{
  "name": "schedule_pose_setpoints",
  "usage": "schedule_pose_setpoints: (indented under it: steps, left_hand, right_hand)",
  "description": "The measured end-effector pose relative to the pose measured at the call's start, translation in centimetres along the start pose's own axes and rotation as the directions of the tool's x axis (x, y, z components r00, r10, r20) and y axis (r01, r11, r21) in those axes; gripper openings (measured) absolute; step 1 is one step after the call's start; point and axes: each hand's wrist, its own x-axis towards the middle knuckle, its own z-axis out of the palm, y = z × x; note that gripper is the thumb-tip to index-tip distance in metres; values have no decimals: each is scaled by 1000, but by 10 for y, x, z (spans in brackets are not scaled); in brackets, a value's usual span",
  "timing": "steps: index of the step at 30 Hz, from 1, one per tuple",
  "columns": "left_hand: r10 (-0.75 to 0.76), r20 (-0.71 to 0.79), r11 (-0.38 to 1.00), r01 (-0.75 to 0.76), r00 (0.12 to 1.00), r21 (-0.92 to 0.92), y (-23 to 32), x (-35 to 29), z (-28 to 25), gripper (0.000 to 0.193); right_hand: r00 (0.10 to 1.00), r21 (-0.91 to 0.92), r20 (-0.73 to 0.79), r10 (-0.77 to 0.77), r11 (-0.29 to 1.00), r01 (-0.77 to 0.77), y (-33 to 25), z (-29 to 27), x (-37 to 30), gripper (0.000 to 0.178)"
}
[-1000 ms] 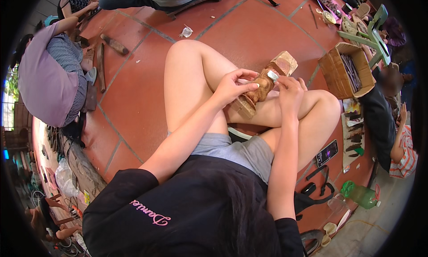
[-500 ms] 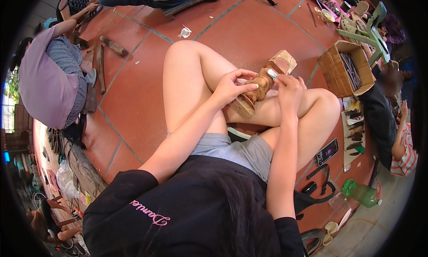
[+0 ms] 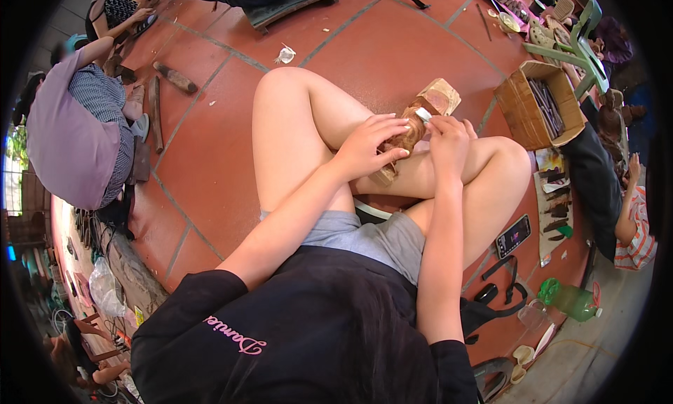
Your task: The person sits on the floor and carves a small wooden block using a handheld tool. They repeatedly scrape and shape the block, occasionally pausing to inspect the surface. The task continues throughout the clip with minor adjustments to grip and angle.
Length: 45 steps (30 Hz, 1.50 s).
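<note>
Two bare hands engage one workpiece: a brown carved wooden piece (image 3: 415, 132) with squared, paler ends. Position of the carved wooden piece: slantwise above the crossed legs (image 3: 287, 123), its far end directed forward and to the right.

Left hand (image 3: 371, 146): curved over the nearer part of the carved wooden piece, fingers across its left side, thumb set apart below them; the wood is held between thumb and fingers.

Right hand (image 3: 450, 141): thumb and fingertips pinch a small flat white piece (image 3: 423, 114) at the carved surface near the far block. The material of the white piece cannot be told.

Surroundings: a red tiled floor (image 3: 210, 172) with grey joints. Beyond the right knee stands an open brown cardboard box (image 3: 515, 109) containing slender dark rods (image 3: 549, 108). Nearer, a pale flat sheet (image 3: 545, 239) bears a row of narrow dark items (image 3: 559, 210); beside it lies a black rectangular phone (image 3: 513, 236). Toward the lower right, a transparent green plastic bottle (image 3: 571, 300) lies on its side. At left, a person in a purple top (image 3: 73, 134) sits near a long dark wooden bar (image 3: 155, 116).
</note>
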Motion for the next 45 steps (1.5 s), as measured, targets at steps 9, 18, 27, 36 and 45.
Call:
schedule_pose_setpoints:
  steps: [9, 18, 27, 36, 45]
  left_hand:
    - [42, 88, 983, -57, 995, 173, 3, -1, -2, 60]
    - [-4, 95, 989, -10, 995, 145, 3, -2, -2, 62]
    - [-12, 88, 988, -1, 996, 155, 5, -1, -2, 64]
    - [-35, 76, 987, 23, 997, 162, 5, -1, -2, 69]
    - [-54, 75, 979, 38, 996, 200, 4, -2, 0, 74]
  right_hand:
    - [998, 185, 20, -68, 981, 63, 1, 2, 1, 8]
    - [1000, 52, -5, -16, 999, 17, 3, 3, 1, 8]
    - [1000, -52, -24, 15, 998, -16, 0, 1, -4, 8]
    - [999, 16, -37, 39, 999, -38, -4, 0, -8, 9]
    - [999, 146, -34, 18, 989, -13, -5, 1, -10, 8]
